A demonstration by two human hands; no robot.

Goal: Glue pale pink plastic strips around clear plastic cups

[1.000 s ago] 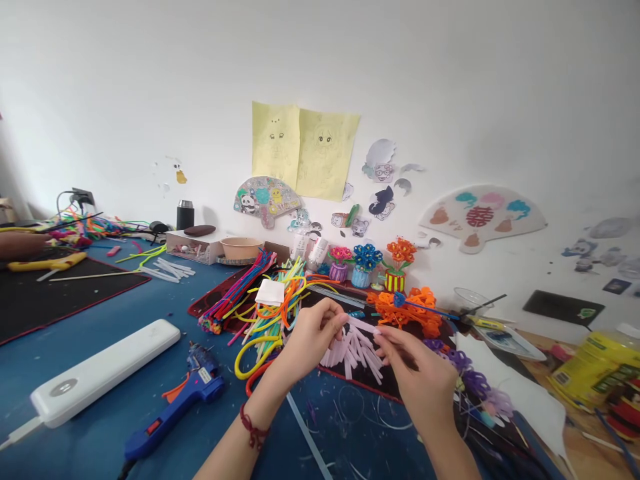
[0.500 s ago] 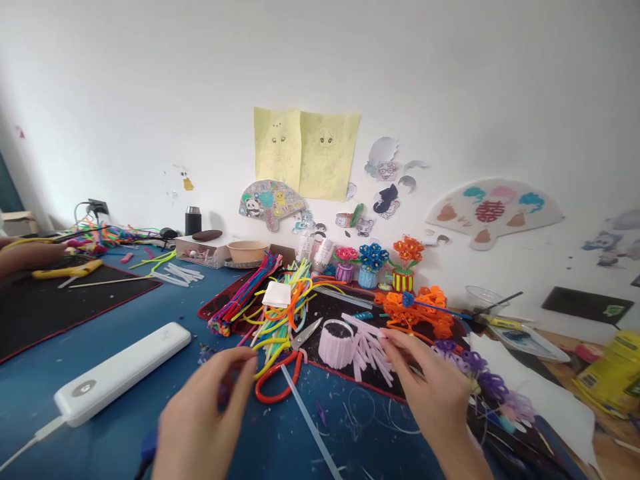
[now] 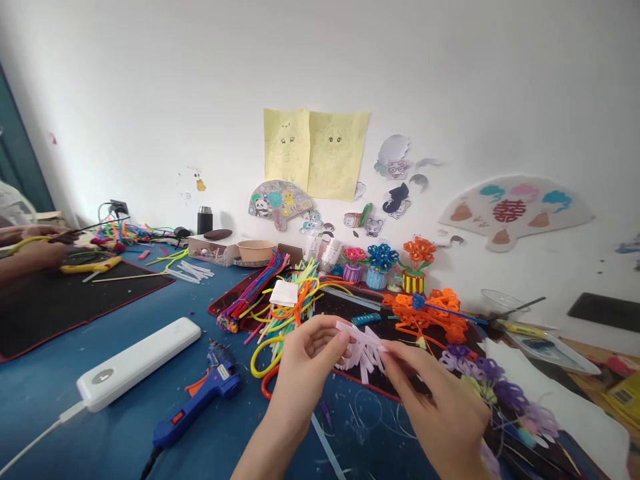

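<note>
Over the dark mat, my left hand [image 3: 313,363] and my right hand [image 3: 433,397] hold a pale pink pipe-cleaner strip [image 3: 361,333] between them. My left fingers are curled, with the thumb and forefinger pinched at the strip's left end. The right fingertips are closed on its other end. Just behind and below lie several cut pale pink strips [image 3: 364,363] in a loose pile. My left hand hides the round pink pot and most of the scissors, whose red handle [image 3: 269,383] peeks out beside the wrist.
A blue glue gun [image 3: 200,397] and a white power bank [image 3: 140,363] lie to the left. Bundled colourful pipe cleaners [image 3: 260,287] and small flower pots [image 3: 376,277] stand behind. Orange pieces [image 3: 435,317] lie right. Another person's hands [image 3: 37,250] hold scissors at far left.
My left hand has moved right to meet my right hand at the pink strip, uncovering the glue gun and covering the pink pot. The view has turned slightly left.
</note>
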